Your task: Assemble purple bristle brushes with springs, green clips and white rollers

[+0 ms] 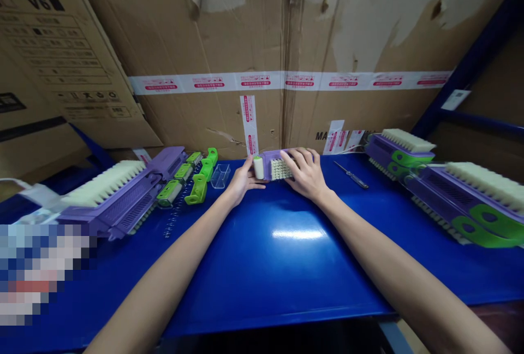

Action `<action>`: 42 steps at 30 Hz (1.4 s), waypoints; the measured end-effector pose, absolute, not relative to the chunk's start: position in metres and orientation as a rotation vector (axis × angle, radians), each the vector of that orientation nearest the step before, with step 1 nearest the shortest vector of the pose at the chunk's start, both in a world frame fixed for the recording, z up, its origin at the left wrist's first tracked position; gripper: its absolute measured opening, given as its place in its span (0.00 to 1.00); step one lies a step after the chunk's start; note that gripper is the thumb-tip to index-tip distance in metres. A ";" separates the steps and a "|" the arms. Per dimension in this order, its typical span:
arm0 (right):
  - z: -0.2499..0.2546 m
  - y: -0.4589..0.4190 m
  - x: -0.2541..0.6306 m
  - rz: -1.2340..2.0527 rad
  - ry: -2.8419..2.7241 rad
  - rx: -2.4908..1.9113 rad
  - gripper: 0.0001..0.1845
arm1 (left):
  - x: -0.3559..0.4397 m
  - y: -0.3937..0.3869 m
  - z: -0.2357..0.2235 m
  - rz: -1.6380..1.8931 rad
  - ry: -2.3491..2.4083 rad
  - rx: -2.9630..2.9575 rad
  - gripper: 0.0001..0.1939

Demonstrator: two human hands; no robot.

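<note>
A purple brush unit [267, 164] with cream bristles and a pale roller-like end piece is held between my two hands, near the back of the blue table. My left hand [242, 181] grips its left end, thumb up along the side and fingers below. Over the top and right end my right hand [307, 171] is curled, fingers bent on the bristle side. Its far side is hidden. Left of my left hand are a clear plastic box [220, 176], bright green brackets [198, 189], green-and-silver blocks [169, 192] and several small springs [173, 217].
Purple brush units [118, 193] are stacked at the left, and more purple-and-green brush units [462, 201] stand at the right. A screwdriver [355, 177] lies right of my right hand. Tall taped cardboard [213, 31] closes off the back of the blue table [262, 266].
</note>
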State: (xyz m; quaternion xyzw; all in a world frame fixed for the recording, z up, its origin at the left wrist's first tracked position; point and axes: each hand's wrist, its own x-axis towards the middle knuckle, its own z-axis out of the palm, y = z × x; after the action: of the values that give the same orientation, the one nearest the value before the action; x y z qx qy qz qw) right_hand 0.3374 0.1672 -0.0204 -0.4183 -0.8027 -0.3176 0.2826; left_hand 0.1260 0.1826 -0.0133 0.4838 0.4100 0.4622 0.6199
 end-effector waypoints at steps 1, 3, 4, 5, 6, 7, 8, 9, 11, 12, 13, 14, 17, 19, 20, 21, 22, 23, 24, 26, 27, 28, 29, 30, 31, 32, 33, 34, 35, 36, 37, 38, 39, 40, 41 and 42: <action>-0.020 0.167 0.337 -0.864 -2.150 -1.108 0.32 | 0.124 0.182 -0.011 0.990 0.947 1.099 0.33; -0.020 0.166 0.337 -0.890 -2.137 -1.086 0.30 | 0.122 0.180 -0.006 0.878 0.942 1.091 0.33; -0.020 0.166 0.337 -0.899 -2.129 -1.080 0.30 | 0.121 0.178 -0.005 0.848 0.931 1.090 0.33; -0.020 0.166 0.337 -0.901 -2.125 -1.080 0.30 | 0.121 0.178 -0.005 0.836 0.917 1.086 0.32; -0.020 0.166 0.338 -0.898 -2.123 -1.085 0.30 | 0.121 0.177 -0.004 0.837 0.901 1.081 0.32; -0.020 0.166 0.338 -0.888 -2.125 -1.097 0.30 | 0.121 0.177 -0.005 0.847 0.885 1.073 0.31; -0.020 0.166 0.338 -0.875 -2.129 -1.110 0.30 | 0.122 0.177 -0.005 0.859 0.870 1.061 0.29; -0.020 0.166 0.338 -0.864 -2.135 -1.120 0.31 | 0.122 0.177 -0.005 0.869 0.860 1.047 0.28; -0.020 0.166 0.337 -0.855 -2.142 -1.129 0.31 | 0.123 0.178 -0.006 0.880 0.855 1.020 0.25; -0.020 0.166 0.337 -0.858 -2.140 -1.129 0.31 | 0.123 0.178 -0.005 0.883 0.857 1.009 0.25; -0.020 0.166 0.337 -0.866 -2.135 -1.126 0.31 | 0.123 0.178 -0.004 0.888 0.859 1.000 0.24; -0.021 0.166 0.337 -0.877 -2.128 -1.120 0.31 | 0.123 0.178 -0.004 0.893 0.859 0.993 0.24; -0.022 0.166 0.337 -0.907 -2.105 -1.112 0.30 | 0.124 0.176 -0.001 0.906 0.855 0.973 0.22; -0.022 0.166 0.337 -0.902 -2.113 -1.119 0.31 | 0.124 0.176 0.000 0.901 0.849 0.966 0.21; -0.023 0.166 0.337 -0.895 -2.121 -1.124 0.31 | 0.124 0.176 0.000 0.896 0.846 0.963 0.21; -0.023 0.166 0.338 -0.887 -2.130 -1.126 0.31 | 0.124 0.176 0.000 0.893 0.845 0.961 0.21; -0.023 0.166 0.338 -0.881 -2.137 -1.126 0.31 | 0.124 0.176 -0.001 0.890 0.844 0.960 0.22; -0.023 0.166 0.338 -0.877 -2.139 -1.125 0.31 | 0.124 0.177 -0.001 0.889 0.845 0.959 0.22; -0.023 0.166 0.338 -0.875 -2.140 -1.123 0.32 | 0.123 0.177 -0.001 0.889 0.850 0.958 0.23; -0.024 0.166 0.338 -0.869 -2.142 -1.120 0.32 | 0.123 0.178 -0.001 0.890 0.866 0.957 0.24; -0.024 0.165 0.338 -0.867 -2.146 -1.120 0.32 | 0.123 0.178 -0.001 0.888 0.877 0.956 0.24; -0.024 0.165 0.338 -0.868 -2.147 -1.122 0.32 | 0.123 0.179 0.000 0.885 0.890 0.954 0.24; -0.023 0.165 0.337 -0.873 -2.146 -1.124 0.32 | 0.123 0.179 0.001 0.882 0.902 0.952 0.24; -0.023 0.165 0.337 -0.882 -2.141 -1.123 0.31 | 0.124 0.179 0.002 0.875 0.912 0.951 0.24; -0.023 0.165 0.337 -0.892 -2.135 -1.121 0.30 | 0.124 0.178 0.003 0.864 0.919 0.951 0.23; -0.023 0.165 0.338 -0.902 -2.130 -1.116 0.30 | 0.124 0.178 0.004 0.854 0.923 0.951 0.22; -0.023 0.165 0.338 -0.907 -2.128 -1.113 0.30 | 0.124 0.178 0.004 0.847 0.925 0.950 0.21; -0.023 0.165 0.338 -0.908 -2.128 -1.110 0.29 | 0.124 0.177 0.005 0.842 0.922 0.950 0.21; -0.023 0.165 0.338 -0.904 -2.134 -1.108 0.30 | 0.124 0.177 0.006 0.841 0.919 0.949 0.20; -0.023 0.165 0.339 -0.898 -2.140 -1.108 0.30 | 0.123 0.177 0.006 0.844 0.917 0.948 0.20; -0.023 0.165 0.339 -0.892 -2.145 -1.108 0.30 | 0.123 0.177 0.006 0.849 0.915 0.946 0.20; -0.023 0.165 0.339 -0.888 -2.148 -1.108 0.30 | 0.123 0.176 0.006 0.853 0.916 0.944 0.20; -0.023 0.164 0.339 -0.887 -2.148 -1.107 0.30 | 0.123 0.176 0.006 0.854 0.919 0.941 0.20; -0.024 0.164 0.339 -0.888 -2.147 -1.107 0.30 | 0.123 0.176 0.007 0.853 0.922 0.938 0.21; -0.024 0.164 0.339 -0.893 -2.144 -1.105 0.30 | 0.123 0.176 0.007 0.849 0.924 0.933 0.20; -0.024 0.164 0.339 -0.899 -2.142 -1.102 0.29 | 0.123 0.176 0.007 0.844 0.925 0.928 0.20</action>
State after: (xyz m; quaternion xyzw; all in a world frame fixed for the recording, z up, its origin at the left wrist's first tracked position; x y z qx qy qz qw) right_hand 0.3392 0.1641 -0.0238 -0.4112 -0.7995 -0.3356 0.2814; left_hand 0.1235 0.1759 0.0067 0.4186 0.4169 0.3804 0.7115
